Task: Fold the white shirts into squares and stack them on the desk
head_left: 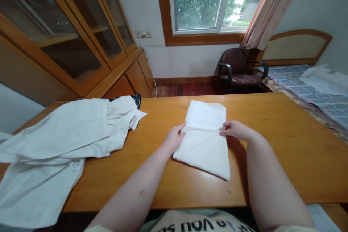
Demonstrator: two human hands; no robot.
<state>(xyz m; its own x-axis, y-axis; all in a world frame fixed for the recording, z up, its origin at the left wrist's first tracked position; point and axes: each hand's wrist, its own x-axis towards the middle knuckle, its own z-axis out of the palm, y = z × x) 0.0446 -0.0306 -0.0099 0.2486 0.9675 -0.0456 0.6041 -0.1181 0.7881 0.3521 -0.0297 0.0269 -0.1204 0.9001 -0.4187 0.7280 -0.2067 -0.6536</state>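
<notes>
A folded white cloth (204,136) lies on the wooden table (285,141) in front of me. My left hand (174,138) pinches the left end of a fold edge that runs across the cloth's middle. My right hand (236,130) pinches the right end of the same edge, fingers closed on the fabric. Both forearms reach in from the bottom of the view.
A heap of loose white garments (62,141) covers the table's left part and hangs over its front edge. Wooden cabinets with glass doors (67,32) stand to the left. A dark armchair (236,67) sits under the window, and a bed (312,87) is at the right.
</notes>
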